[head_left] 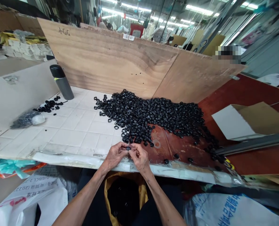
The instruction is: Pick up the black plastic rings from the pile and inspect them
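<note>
My left hand (114,156) and my right hand (139,158) meet at the table's front edge, their fingertips pinching a small black rubber ring (128,148) between them. Just beyond my fingers spreads a large heap of similar black rubber rings (151,116), lying on white tiled sheeting (71,135) and a red-brown board (170,146). A few loose rings (166,161) lie to the right of my right hand. Below my wrists, a bag with a yellow lining (124,201) sits open, with dark contents.
A grey flask with a black lid (62,82) stands at the left, near a small cluster of rings (50,105) and a plastic bag (28,119). A plywood board (106,59) stands behind the heap. White woven sacks (31,201) lie on the floor below the table edge.
</note>
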The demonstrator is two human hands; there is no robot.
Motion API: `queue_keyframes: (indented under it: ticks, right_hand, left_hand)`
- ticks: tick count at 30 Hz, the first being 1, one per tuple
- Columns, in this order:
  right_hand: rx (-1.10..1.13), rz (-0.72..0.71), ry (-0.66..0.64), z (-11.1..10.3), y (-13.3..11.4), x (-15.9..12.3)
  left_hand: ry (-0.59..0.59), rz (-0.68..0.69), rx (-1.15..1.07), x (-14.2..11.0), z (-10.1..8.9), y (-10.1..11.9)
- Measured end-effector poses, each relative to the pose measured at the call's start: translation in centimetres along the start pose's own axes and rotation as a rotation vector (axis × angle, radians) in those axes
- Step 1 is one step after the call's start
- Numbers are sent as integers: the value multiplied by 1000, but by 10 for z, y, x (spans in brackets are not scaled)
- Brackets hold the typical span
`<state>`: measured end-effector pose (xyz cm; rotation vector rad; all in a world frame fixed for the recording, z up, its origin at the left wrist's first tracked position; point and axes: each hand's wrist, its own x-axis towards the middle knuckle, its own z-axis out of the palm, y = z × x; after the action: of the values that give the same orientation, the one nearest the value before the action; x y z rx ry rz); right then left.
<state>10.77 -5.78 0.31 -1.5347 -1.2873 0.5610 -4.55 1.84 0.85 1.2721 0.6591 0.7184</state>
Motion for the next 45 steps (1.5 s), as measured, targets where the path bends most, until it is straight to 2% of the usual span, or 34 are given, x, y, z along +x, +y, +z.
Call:
queue_keyframes:
  ticks: [3,6,9,11,12,13,14,16,17,19,23,26,29,32,37,41,45]
  right_hand:
    - [88,36,-23,4,-1,-3]
    - [241,195,-57,4,-4,-12]
    - [332,350,-162,-7,-4,-22]
    - [252,364,-242,-21,1,-23]
    - [168,335,-213,-29,5,-21]
    - [63,283,-99,-37,11,-17]
    - [-53,217,68,-44,17,-12]
    - [-267,77,377,-54,29,1]
    - [-340,23,435,-57,36,7]
    - [-426,-42,404,-56,45,17]
    - [-450,-79,255,-41,48,25]
    - [-364,-154,112,-31,41,23]
    - [-273,-183,-5,-32,36,20]
    - [-200,-150,-9,-37,34,18]
    - [-180,-166,-23,-40,31,20]
    - [-244,-161,13,-34,30,21]
    - [-314,-181,22,-33,30,18]
  left_hand:
    - [-41,43,74,-1,-1,-4]
    - [-47,189,285,-10,-2,1]
    - [-209,304,488,-24,-4,15]
    - [-346,272,550,-30,-5,23]
    - [-366,234,563,-30,-5,25]
    - [-327,199,575,-28,-4,25]
    - [-237,171,592,-24,-3,23]
    - [24,157,661,-10,1,15]
    - [149,167,716,-1,3,11]
    - [286,187,843,15,9,2]
    - [238,214,1002,33,16,-4]
    - [206,222,989,31,15,-3]
    - [254,184,950,24,9,-4]
    - [351,134,907,19,4,-8]
    - [474,241,858,13,3,-13]
    - [376,192,894,11,6,-11]
    - [273,223,960,14,7,-11]
